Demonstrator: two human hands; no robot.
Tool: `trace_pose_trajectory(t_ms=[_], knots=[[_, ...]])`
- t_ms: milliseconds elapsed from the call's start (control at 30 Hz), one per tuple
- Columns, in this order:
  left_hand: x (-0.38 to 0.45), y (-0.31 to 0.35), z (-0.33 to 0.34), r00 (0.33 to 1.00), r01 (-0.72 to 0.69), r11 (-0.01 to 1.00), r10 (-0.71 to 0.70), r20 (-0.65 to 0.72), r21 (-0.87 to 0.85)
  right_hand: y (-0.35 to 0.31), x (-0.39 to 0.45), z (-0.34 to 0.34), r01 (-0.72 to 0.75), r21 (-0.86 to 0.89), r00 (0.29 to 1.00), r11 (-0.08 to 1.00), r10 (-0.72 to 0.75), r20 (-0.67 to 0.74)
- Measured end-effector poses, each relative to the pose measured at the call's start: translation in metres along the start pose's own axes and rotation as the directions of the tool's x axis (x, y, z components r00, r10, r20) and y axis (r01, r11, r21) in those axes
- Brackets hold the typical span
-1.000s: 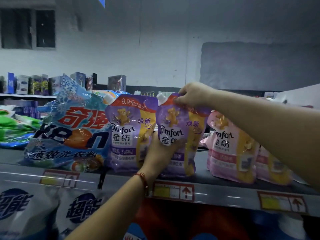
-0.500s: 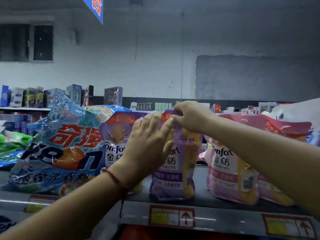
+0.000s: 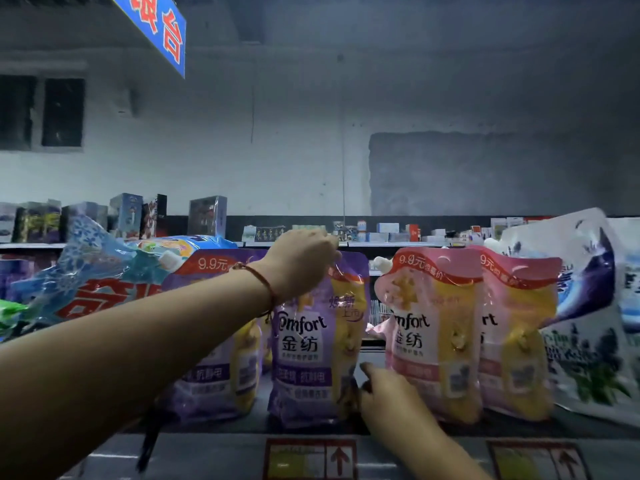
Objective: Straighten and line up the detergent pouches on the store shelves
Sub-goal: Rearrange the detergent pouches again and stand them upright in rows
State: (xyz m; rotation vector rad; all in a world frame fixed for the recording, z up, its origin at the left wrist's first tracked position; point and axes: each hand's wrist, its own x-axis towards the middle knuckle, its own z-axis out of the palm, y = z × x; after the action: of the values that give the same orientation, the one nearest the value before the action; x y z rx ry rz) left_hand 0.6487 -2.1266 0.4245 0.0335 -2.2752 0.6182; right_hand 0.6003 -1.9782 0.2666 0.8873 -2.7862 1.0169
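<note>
1. head view: the left hand (image 3: 301, 261), a red string bracelet (image 3: 266, 289) on its wrist, grips the top edge of a glossy purple-and-yellow plastic detergent pouch (image 3: 311, 344) standing upright on the grey metal shelf (image 3: 214, 455); its fingers are curled over the pouch top.
2. the right hand (image 3: 388, 393) sits low at that pouch's bottom right corner, touching it; whether its fingers pinch the pouch i cannot tell.
3. a second purple pouch (image 3: 218, 386) stands just left, partly behind the forearm.
4. two pink-and-yellow pouches (image 3: 429, 327) stand upright to the right, overlapping each other.
5. a crumpled blue detergent bag (image 3: 93, 278) leans at far left, and a white-and-purple bag (image 3: 585, 306) at far right.
</note>
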Motion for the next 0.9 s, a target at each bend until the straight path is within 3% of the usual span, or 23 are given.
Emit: trace_pose_trajectory(t_ms=[267,433,767,900], knots=[[0.002,-0.014,-0.002,0.994,0.113,0.978,-0.11,0.022,-0.173,-0.006,0.0,0.006,-0.042,-0.036,0.995,0.999,0.038,-0.089],[-0.001,-0.037,0.001,0.97,0.241,0.942,-0.223,0.101,-0.235,-0.009,-0.005,0.002,-0.032,-0.168,0.993,0.985,0.013,-0.114],[-0.005,-0.033,0.01,0.994,-0.035,0.999,0.031,-0.105,-0.031,-0.01,-0.023,-0.016,0.145,-0.391,0.982,0.909,-0.18,-0.053],[-0.009,-0.014,0.009,0.987,-0.103,0.993,0.11,-0.12,0.063,0.012,-0.035,-0.041,0.273,-0.445,0.909,0.853,-0.38,-0.17]])
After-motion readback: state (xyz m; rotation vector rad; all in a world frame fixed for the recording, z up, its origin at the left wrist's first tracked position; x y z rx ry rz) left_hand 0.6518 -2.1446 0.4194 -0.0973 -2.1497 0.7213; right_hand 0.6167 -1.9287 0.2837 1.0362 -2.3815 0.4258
